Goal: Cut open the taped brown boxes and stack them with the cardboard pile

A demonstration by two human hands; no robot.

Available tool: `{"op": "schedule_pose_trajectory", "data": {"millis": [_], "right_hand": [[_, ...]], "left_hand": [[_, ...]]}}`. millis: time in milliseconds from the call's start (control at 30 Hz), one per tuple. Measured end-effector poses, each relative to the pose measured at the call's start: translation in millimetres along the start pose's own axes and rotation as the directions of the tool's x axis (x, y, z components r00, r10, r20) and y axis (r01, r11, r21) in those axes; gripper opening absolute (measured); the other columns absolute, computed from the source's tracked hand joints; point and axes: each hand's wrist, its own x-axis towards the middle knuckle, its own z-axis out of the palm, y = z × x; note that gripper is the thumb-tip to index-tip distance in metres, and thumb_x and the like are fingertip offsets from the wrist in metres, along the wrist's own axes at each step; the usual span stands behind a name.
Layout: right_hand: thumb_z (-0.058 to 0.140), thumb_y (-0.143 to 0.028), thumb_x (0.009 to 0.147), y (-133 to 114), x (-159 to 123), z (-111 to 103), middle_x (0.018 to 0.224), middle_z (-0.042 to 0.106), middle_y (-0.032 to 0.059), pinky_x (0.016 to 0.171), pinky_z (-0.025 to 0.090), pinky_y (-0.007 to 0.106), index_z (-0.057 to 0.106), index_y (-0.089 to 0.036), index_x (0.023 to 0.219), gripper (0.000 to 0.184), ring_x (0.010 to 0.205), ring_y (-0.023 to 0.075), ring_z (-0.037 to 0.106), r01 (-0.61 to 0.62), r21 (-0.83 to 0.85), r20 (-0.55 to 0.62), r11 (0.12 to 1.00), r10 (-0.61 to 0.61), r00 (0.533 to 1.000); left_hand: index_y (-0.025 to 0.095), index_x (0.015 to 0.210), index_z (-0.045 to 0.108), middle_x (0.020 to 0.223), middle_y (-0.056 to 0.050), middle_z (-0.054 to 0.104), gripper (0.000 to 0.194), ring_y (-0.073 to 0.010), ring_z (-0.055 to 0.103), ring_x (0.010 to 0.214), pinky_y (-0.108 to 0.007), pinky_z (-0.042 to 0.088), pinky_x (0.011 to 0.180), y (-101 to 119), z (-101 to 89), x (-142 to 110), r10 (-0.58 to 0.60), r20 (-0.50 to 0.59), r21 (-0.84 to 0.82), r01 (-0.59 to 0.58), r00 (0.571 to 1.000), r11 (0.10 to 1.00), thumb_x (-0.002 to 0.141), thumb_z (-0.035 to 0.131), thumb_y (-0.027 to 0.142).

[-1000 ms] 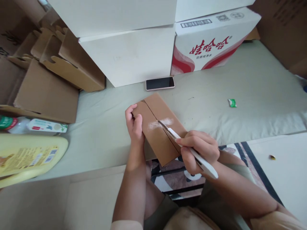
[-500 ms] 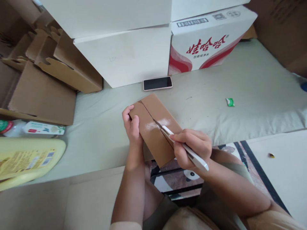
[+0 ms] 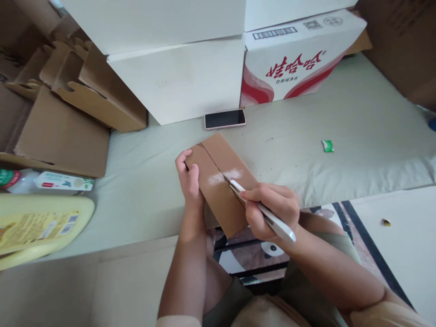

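Item under observation: a small cardboard box (image 3: 214,197), plain brown, flat-faced and oblong, directly in front of the seated person, its long sides slanting from eleven to five o'clock. A thin dark seam runs the length of the upper face; a pale, shiny streak crosses it near the middle. A darker notch shows where the seam meets the far end. The corners appear square.

Hands are apart. The left hand (image 3: 189,179) is clamped on the box's edge at ten o'clock, thumb on the upper face. The right hand (image 3: 272,209), at four o'clock, is closed around a white knife (image 3: 282,228), blade tip at the seam; depth of entry cannot be determined. A phone (image 3: 225,119) lies at twelve o'clock.
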Motion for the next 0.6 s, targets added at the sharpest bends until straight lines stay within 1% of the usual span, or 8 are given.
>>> {"op": "schedule_pose_trajectory", "data": {"millis": [100,233,433,600], "right_hand": [[0.054,-0.007,0.082,0.6,-0.3,0.5,0.058,0.061,-0.0044,0.046,0.044,0.022,0.063,-0.023,0.084,0.019,0.047,0.0094,0.054,0.008,-0.032,0.009,0.999,-0.008,1.0],[0.055,-0.008,0.084,4.1,-5.0,0.5,0.058,0.061,-0.0045,0.047,0.044,0.024,0.063,-0.024,0.085,0.018,0.047,0.0105,0.056,0.035,-0.029,-0.014,0.999,-0.035,0.999],[0.053,-0.005,0.082,5.5,-8.6,1.1,0.058,0.057,-0.0055,0.046,0.039,0.024,0.063,-0.024,0.086,0.021,0.045,0.0094,0.049,0.029,0.075,-0.095,0.997,-0.022,0.995],[0.053,-0.004,0.08,3.1,-6.6,-4.4,0.056,0.051,-0.0061,0.045,0.034,0.026,0.061,-0.023,0.083,0.022,0.045,0.0093,0.042,0.043,0.094,-0.111,0.995,-0.032,0.993]], "left_hand": [[0.027,0.121,0.064,0.115,-0.005,0.069,0.04,-0.0183,0.062,0.09,-0.029,0.05,0.078,-0.4,-0.8,0.1,-0.003,0.012,-0.004,0.003,1.0,1.0,0.087,0.071,0.046],[0.027,0.12,0.065,0.114,-0.005,0.068,0.04,-0.0185,0.062,0.089,-0.03,0.05,0.077,-0.9,-0.9,1.7,0.02,0.005,0.018,-0.021,1.0,1.0,0.087,0.072,0.047],[0.026,0.117,0.067,0.109,-0.005,0.07,0.04,-0.018,0.062,0.087,-0.029,0.05,0.075,-2.7,-1.1,5.1,0.079,-0.005,0.016,-0.079,0.997,0.997,0.085,0.074,0.048],[0.027,0.119,0.066,0.11,-0.005,0.069,0.043,-0.0179,0.061,0.086,-0.029,0.049,0.075,-3.9,-4.8,5.3,0.08,0.023,0.021,-0.08,0.997,0.997,0.085,0.075,0.052]]}}
